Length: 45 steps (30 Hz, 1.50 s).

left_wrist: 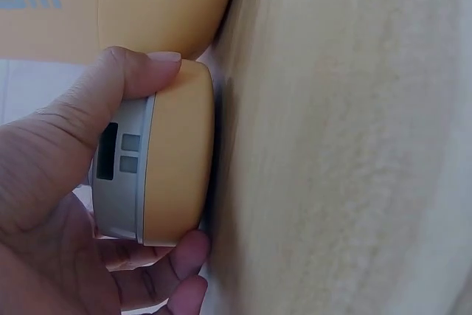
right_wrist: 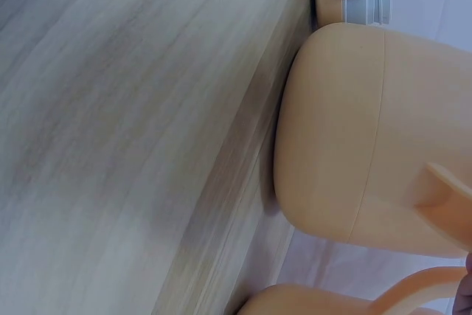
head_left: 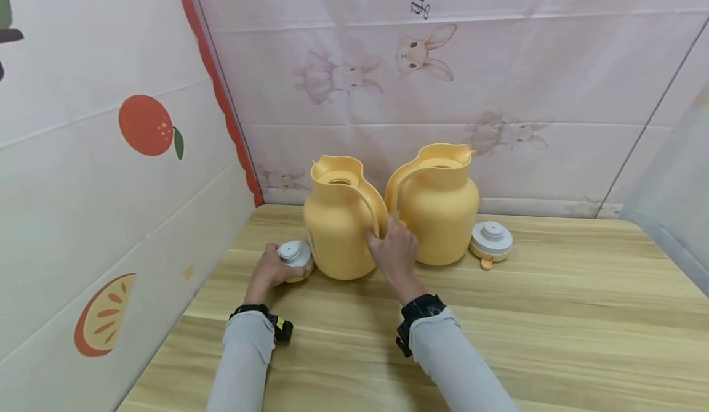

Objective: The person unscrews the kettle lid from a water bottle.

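Two yellow thermos jugs stand upright with open tops, their handles turned toward each other: the left jug [head_left: 338, 233] and the right jug [head_left: 448, 215]. My left hand [head_left: 271, 270] grips a round grey-and-yellow jug lid [head_left: 296, 255], thumb on one side and fingers round the other. In the left wrist view that lid [left_wrist: 177, 153] lies upside down, its yellow side at the tabletop, with a small dark window in its grey part. My right hand [head_left: 394, 249] grips the left jug's handle near its lower end. The right wrist view shows the left jug's body [right_wrist: 332, 130] close up.
A second lid [head_left: 492, 241] lies upside down right of the right jug, its orange tab toward the front. The wooden table [head_left: 581, 313] meets a rabbit-print back wall [head_left: 354, 110] and a fruit-print left wall [head_left: 83, 202].
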Tool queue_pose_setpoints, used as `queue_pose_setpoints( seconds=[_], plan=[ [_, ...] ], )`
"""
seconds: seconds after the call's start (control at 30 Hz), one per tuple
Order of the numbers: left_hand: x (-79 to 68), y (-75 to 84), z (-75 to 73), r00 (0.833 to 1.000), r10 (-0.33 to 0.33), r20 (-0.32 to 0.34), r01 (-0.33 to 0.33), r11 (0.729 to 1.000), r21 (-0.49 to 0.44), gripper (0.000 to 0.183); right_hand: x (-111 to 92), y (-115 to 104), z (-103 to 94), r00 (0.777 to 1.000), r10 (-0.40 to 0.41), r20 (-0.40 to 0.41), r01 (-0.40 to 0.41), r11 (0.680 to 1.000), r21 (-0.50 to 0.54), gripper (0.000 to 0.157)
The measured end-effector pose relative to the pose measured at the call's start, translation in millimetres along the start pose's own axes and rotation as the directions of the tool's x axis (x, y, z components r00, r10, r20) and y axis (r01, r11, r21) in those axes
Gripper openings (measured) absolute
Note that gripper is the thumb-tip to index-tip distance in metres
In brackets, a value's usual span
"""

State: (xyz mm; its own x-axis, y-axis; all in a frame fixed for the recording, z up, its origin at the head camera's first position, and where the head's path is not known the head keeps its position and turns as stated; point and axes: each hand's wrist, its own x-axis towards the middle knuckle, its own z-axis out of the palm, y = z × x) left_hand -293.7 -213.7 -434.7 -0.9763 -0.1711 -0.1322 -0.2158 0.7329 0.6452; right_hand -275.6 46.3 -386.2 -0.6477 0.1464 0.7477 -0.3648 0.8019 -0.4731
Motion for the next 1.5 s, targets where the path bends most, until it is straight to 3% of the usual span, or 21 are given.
queue_pose_setpoints(
  seconds=[0.33, 0.9, 1.07, 1.23, 1.33, 1.43, 1.5],
  plan=[
    [-4.8, -1.1, 0.5, 1.000, 0.004, -0.005, -0.004, 1.000, -0.002, 0.091, -2.3, -1.7, -2.7, 0.999, 0.012, 0.042, -0.011, 1.000, -0.002, 0.031],
    [-4.1, -0.4, 1.1, 1.000, 0.019, -0.012, -0.019, 0.999, -0.043, 0.093, 0.1, -0.5, -3.3, 0.999, -0.020, 0.043, 0.019, 0.999, 0.030, 0.031],
    [-3.8, -2.1, 0.6, 0.999, 0.015, -0.043, -0.017, 0.999, -0.051, 0.095, 1.6, -2.9, -2.6, 0.999, -0.029, 0.042, 0.028, 1.000, 0.013, 0.033],
    [-8.1, -4.4, -2.0, 0.998, -0.013, -0.058, 0.009, 0.999, -0.053, 0.102, 2.3, -4.7, -4.5, 0.993, -0.017, 0.113, 0.013, 0.999, 0.034, 0.034],
    [-17.9, -4.4, -2.7, 0.996, -0.037, -0.087, 0.035, 0.999, -0.026, 0.113, 1.2, -1.6, -13.8, 0.971, 0.005, 0.239, -0.038, 0.990, 0.133, 0.032],
    [-31.6, -0.1, -2.9, 0.987, -0.023, -0.162, 0.024, 1.000, 0.009, 0.121, -1.5, 7.9, -28.8, 0.919, 0.028, 0.393, -0.124, 0.968, 0.220, 0.039],
    [-39.9, 5.4, -2.0, 0.977, 0.015, -0.214, -0.008, 0.999, 0.031, 0.119, -4.4, 17.9, -39.1, 0.883, 0.028, 0.468, -0.150, 0.963, 0.224, 0.046]
  ],
)
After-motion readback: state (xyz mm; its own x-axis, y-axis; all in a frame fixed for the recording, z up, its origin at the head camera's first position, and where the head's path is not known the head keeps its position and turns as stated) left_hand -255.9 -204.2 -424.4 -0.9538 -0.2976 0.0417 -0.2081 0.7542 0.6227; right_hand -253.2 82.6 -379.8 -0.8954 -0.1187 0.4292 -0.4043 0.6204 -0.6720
